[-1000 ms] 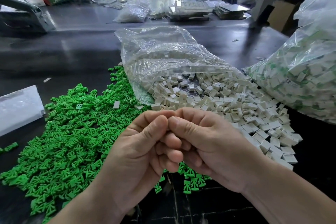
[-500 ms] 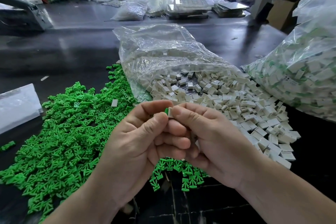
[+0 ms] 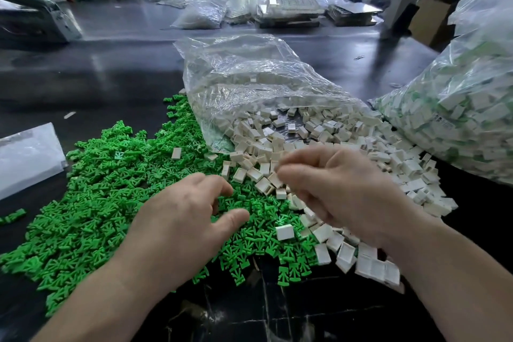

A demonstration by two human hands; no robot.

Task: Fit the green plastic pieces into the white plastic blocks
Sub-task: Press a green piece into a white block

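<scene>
Room first: bare dark table [image 3: 111, 78] lies beyond both heaps and in a strip nearest me, under the wrists. The right side is hemmed in by a full bag [image 3: 458, 108] of white parts with green showing among them. A clear bag [image 3: 249, 78] lies on its side mid-table, mouth toward me, with white blocks [image 3: 347, 136] spilling out. Loose green pieces [image 3: 91, 203] are heaped at left, touching the spill.

Over the green heap hovers the left hand [image 3: 188, 219], fingers spread, holding nothing. Over the blocks is the right hand [image 3: 341, 191], fingers curled and blurred; I cannot tell if it holds one. A flat white packet [image 3: 25, 155] lies at the left edge.
</scene>
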